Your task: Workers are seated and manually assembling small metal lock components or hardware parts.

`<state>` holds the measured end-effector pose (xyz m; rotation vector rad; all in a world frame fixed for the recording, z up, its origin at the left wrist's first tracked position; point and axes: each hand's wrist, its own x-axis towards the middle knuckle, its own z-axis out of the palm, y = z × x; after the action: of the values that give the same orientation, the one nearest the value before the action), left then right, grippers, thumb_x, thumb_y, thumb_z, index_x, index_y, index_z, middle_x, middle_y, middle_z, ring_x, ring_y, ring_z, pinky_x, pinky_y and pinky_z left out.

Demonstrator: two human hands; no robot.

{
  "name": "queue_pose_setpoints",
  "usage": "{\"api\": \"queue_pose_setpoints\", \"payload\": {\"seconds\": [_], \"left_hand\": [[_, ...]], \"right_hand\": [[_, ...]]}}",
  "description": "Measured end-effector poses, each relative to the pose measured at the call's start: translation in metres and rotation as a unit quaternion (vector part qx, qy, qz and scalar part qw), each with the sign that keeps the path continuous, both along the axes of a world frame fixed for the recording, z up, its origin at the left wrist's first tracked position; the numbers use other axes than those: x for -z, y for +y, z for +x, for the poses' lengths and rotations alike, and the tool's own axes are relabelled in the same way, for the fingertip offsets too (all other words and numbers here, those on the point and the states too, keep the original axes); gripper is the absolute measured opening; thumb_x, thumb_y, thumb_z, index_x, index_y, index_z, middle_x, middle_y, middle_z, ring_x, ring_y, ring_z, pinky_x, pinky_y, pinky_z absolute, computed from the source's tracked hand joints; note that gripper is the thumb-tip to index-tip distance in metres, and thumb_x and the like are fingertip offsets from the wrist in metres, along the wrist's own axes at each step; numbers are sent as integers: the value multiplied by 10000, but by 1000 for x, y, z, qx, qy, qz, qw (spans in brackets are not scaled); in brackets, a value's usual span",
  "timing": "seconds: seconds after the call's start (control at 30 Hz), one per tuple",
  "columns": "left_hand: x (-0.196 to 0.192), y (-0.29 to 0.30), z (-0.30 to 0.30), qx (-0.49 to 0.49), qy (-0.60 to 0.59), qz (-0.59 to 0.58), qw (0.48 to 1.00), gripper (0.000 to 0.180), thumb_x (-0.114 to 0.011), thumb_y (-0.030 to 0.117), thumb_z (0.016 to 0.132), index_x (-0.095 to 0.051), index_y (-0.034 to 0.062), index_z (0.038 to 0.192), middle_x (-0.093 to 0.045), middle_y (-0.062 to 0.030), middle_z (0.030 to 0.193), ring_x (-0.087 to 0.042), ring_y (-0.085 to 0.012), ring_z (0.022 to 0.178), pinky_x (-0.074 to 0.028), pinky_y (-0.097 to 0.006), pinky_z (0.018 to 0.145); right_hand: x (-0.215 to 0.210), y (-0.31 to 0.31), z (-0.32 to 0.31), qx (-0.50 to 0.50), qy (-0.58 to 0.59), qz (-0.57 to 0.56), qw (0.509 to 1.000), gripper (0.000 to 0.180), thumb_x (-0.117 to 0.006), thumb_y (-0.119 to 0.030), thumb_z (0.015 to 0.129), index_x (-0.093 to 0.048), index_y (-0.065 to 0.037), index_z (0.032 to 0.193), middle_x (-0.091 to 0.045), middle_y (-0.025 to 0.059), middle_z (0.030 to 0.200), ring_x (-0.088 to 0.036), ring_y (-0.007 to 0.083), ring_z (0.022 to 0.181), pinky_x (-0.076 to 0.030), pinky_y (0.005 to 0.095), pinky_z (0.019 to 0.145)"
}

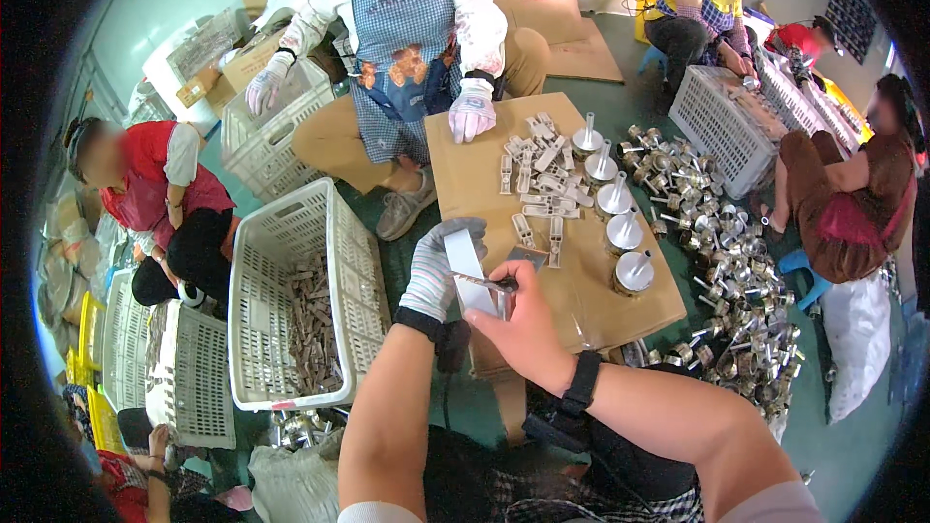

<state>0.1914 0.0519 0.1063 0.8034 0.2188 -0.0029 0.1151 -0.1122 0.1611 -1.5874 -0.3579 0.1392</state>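
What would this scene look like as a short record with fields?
Left hand: gloved, holding a white piece
Right hand: bare, at that piece's lower end; grip unclear
Cardboard: bears pale clips, five round parts with stems
Left basket: white, holding brownish strips
Right side: heap of metal parts
Opposite: person in checked apron

No words or numbers are clear enough to read; lines of reddish print stand on the tall cardboard (528, 2) at the back; small dark lettering crosses the checked apron (399, 34); pale, illegible marks cover the dark board (852, 21).
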Motion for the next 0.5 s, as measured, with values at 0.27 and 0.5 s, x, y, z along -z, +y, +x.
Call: {"api": "queue_pose_setpoints", "payload": {"seconds": [0.27,0.5], "left_hand": [[1,-1,2,-2,11,11,1000,209,-507,102,825,-627,-19,947,-658,-160,930,-620,-238,743,-525,-341,646],[-9,-5,-3,6,3,2,1000,225,-523,103,807,-636,-40,939,-656,-134,882,-607,-213,712,-512,-329,635]], "right_hand": [[6,-4,8,-25,46,-6,999,431,-676,-23,742,-378,-76,1049,-511,21,838,-518,68,666,-442,219,572],[6,-5,11,-17,37,24,999,408,-687,-89,709,-422,-65,1018,-575,78,774,-590,158,693,-461,303,645]]}}
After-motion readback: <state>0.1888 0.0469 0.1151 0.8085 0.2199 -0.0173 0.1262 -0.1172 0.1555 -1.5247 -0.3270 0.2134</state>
